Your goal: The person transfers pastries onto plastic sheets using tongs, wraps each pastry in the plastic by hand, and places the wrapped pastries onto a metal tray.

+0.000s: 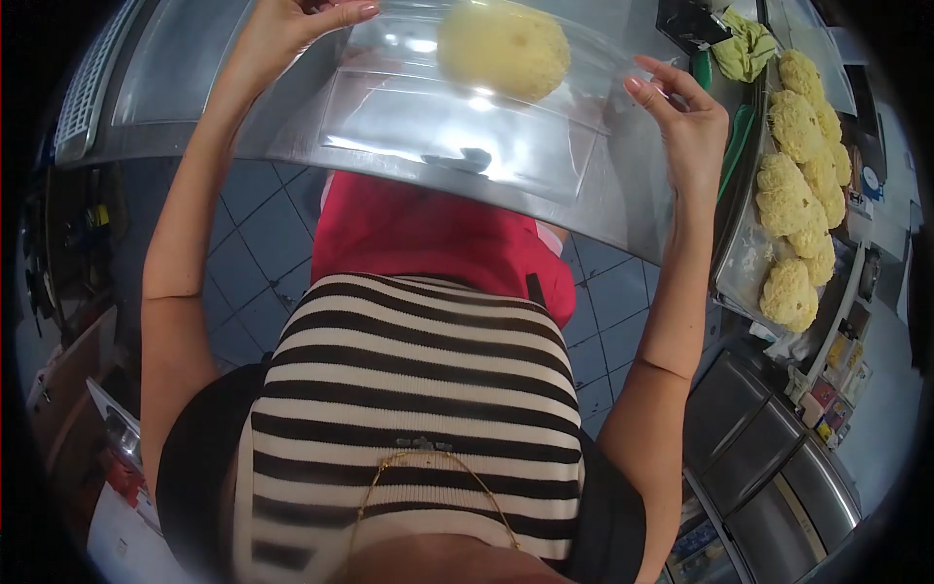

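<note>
A clear plastic sheet (pixel 389 122), wrinkled and shiny with reflections, stretches between my two hands over the metal table. My left hand (pixel 297 24) pinches its upper left edge between thumb and fingers. At the right edge, my right hand (pixel 693 112) grips the plastic with thumb and forefinger, the other fingers curled. A rounded, pale yellow dough-like patty (pixel 506 49) lies between the hands at the top of the view. The plastic covers at least its lower part; I cannot tell whether the patty is inside or beneath it.
On the right, a metal tray (pixel 741 263) bears several rough yellow patties (pixel 798 127). A crumpled yellow-green cloth (pixel 745 47), a black container (pixel 689 21) and a green object (pixel 737 146) sit near my right hand. A white grid rack (pixel 92 88) stands at the table's left end.
</note>
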A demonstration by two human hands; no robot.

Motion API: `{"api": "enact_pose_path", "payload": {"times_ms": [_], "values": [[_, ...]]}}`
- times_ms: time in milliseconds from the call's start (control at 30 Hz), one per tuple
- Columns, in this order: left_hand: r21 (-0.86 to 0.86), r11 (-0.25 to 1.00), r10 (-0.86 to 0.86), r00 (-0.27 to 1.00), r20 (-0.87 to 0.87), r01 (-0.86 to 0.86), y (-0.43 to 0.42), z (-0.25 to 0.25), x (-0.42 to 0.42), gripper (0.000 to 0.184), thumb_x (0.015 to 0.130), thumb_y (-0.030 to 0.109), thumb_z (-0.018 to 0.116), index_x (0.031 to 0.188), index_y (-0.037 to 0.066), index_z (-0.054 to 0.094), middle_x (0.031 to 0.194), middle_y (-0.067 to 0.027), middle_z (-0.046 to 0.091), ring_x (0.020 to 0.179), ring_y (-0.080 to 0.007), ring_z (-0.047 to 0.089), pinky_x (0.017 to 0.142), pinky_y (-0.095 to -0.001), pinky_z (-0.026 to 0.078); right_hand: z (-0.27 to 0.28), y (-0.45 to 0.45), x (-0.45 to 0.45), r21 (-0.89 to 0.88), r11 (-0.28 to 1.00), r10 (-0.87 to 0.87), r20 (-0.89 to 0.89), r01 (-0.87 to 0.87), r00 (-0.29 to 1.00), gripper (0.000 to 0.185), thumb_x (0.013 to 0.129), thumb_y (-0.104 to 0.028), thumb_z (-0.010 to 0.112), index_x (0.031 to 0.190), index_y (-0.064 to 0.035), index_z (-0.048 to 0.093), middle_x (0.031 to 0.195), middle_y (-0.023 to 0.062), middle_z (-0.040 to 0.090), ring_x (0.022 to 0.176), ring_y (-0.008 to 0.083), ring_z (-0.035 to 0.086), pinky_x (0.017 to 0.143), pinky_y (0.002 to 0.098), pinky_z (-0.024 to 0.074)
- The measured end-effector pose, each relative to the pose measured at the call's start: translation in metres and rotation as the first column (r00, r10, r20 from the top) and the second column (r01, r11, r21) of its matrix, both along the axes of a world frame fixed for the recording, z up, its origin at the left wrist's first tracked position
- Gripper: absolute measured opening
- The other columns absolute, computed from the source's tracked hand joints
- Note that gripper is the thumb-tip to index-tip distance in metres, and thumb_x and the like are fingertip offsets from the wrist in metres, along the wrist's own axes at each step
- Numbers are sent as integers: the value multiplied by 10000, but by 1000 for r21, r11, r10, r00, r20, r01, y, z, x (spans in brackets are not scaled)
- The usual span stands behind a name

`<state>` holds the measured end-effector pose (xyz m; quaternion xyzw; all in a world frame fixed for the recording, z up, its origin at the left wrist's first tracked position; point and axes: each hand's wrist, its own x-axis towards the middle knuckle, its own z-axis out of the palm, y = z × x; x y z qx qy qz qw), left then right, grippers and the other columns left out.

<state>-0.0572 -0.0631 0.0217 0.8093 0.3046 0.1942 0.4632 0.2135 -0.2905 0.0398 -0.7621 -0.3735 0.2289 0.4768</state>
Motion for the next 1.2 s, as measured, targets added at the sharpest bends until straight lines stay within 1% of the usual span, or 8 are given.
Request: {"api": "enact_pose_path", "payload": {"times_ms": [300, 467, 600, 867, 967, 1000, 1100, 1200], "values": [[32, 999, 9, 1000, -29, -8, 1, -5, -6, 158, 780, 181, 667, 878, 59, 640, 812, 16, 615, 808, -56, 567, 789, -194, 443, -3, -1, 2, -5, 1000, 8, -38, -8, 999, 144, 704, -67, 721, 807, -1, 645, 771, -1, 584, 697, 59, 504, 673, 178, 396], [-7, 1000, -10, 997, -71, 10, 11, -10, -9, 178, 788, 233, 661, 869, 76, 642, 789, 40, 597, 755, -37, 532, 728, -181, 418, -12, -2, 21, 23, 993, 121, -107, -119, 987, 118, 722, -94, 709, 785, -22, 641, 841, -13, 588, 772, 61, 500, 752, 207, 383], [-85, 996, -40, 964, -264, 18, 17, -13, -9, 265, 786, 368, 638, 847, 110, 645, 752, 70, 561, 696, -32, 472, 656, -189, 361, -15, -3, 27, -51, 993, 76, -378, -103, 923, 92, 764, -125, 671, 785, -44, 633, 879, -21, 586, 826, 68, 504, 796, 227, 372], [-20, 1000, -4, 983, -181, 0, 8, -14, 3, 390, 768, 551, 570, 811, 166, 618, 758, 81, 516, 684, -45, 437, 634, -213, 327, -11, 1, 26, -162, 980, 58, -335, -118, 941, 106, 821, -145, 607, 754, -64, 591, 907, 19, 612, 815, 109, 568, 755, 243, 435], [242, 964, -86, 990, -112, 111, -1, 1, 12, 78, 776, 84, 646, 771, 38, 583, 672, -3, 559, 580, -78, 536, 534, -195, 439, -15, 3, 26, -76, 987, 88, -474, -140, 876, 126, 827, -136, 595, 729, -62, 567, 894, 58, 619, 785, 132, 591, 728, 254, 467], [243, 964, -86, 990, -112, 111, 4, -5, 9, 78, 776, 84, 646, 771, 38, 583, 672, -3, 559, 580, -78, 536, 534, -195, 439, -17, 4, 26, -30, 989, 105, -538, -144, 836, 138, 830, -132, 589, 717, -62, 554, 887, 77, 623, 771, 144, 603, 714, 260, 483], [-17, 995, -102, 932, -347, 103, 29, -30, -4, 331, 783, 480, 599, 851, 157, 626, 772, 66, 539, 676, -45, 465, 631, -215, 378, -24, 5, 27, 53, 992, 126, -584, -118, 802, 133, 825, -108, 589, 717, -58, 530, 856, 101, 627, 738, 162, 615, 694, 263, 500], [-301, 954, -62, 981, -182, 5, 20, -34, 0, 298, 799, 407, 609, 881, 122, 637, 740, 56, 541, 660, -51, 486, 633, -211, 413, -26, 8, 24, 102, 992, 125, -610, -79, 782, 116, 815, -82, 596, 745, -56, 507, 827, 111, 630, 712, 170, 620, 676, 262, 508]]}}
